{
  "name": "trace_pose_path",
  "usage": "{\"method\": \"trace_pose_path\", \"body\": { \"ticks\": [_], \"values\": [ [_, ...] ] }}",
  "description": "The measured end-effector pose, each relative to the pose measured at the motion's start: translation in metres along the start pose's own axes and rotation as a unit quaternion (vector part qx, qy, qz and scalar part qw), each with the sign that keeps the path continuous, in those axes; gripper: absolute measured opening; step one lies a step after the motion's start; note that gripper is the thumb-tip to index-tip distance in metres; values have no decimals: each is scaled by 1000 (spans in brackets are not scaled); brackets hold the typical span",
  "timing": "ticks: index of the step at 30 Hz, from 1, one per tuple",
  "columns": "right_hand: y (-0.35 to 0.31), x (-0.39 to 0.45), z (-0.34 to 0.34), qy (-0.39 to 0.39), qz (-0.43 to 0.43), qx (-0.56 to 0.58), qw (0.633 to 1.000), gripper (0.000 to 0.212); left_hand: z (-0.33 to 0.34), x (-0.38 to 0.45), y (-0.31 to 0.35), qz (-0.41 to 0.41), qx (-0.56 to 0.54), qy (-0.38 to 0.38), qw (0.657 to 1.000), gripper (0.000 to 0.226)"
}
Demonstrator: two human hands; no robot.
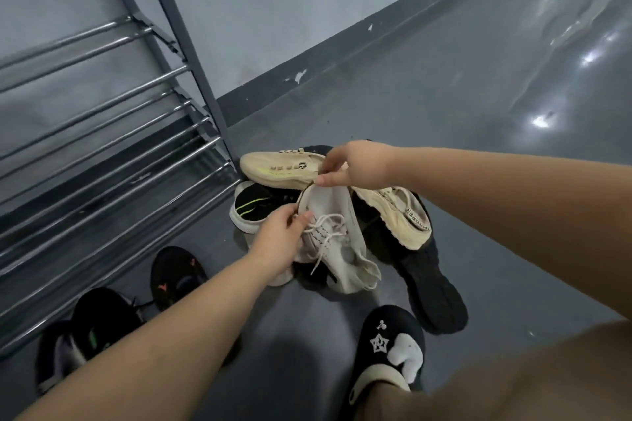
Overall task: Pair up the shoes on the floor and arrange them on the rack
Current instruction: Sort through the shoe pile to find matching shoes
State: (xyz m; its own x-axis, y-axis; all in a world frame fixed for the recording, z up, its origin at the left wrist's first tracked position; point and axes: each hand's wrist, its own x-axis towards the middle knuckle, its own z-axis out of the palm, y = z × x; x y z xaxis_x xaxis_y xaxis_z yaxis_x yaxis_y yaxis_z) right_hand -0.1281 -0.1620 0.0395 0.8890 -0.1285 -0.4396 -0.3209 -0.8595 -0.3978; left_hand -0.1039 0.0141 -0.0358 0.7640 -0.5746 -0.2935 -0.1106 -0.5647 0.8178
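Note:
A white knit lace-up sneaker (337, 232) is lifted over a heap of shoes on the grey floor. My left hand (278, 239) grips its side by the laces, and my right hand (355, 164) pinches its toe end from above. Behind it lies a beige sneaker (273, 167) with a yellow-green stripe. A second beige sneaker (396, 215) lies on its side at the right. A black shoe with a green stripe and white sole (251, 207) sits left of the heap. The metal shoe rack (102, 133) stands at the left, its bars bare.
A large black shoe (434, 290) lies sole-up right of the heap. Black sneakers (178, 277), (102, 318) lie by the rack's foot at lower left. My foot in a black slipper (390, 345) stands at the bottom. The grey wall (273, 10) runs behind; shiny floor extends right.

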Motion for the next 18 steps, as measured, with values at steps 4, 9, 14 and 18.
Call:
{"method": "trace_pose_path", "body": {
  "ticks": [4, 9, 14, 18],
  "values": [
    [-40, -25, 12, 30, -36, 30, 998, 41, -49, -39, -5, -3, -33, -7, 999, 15],
    [-114, -44, 38, 4, -81, -15, 997, 39, -116, -102, -33, -18, -12, 38, 999, 22],
    [-191, -42, 84, -6, -72, 68, 995, 54, -157, -156, -74, -95, -129, 126, 979, 25],
    [-218, -43, 170, -36, 11, 228, 973, 74, -160, -192, -119, -202, -289, 195, 915, 31]
  ]
}}
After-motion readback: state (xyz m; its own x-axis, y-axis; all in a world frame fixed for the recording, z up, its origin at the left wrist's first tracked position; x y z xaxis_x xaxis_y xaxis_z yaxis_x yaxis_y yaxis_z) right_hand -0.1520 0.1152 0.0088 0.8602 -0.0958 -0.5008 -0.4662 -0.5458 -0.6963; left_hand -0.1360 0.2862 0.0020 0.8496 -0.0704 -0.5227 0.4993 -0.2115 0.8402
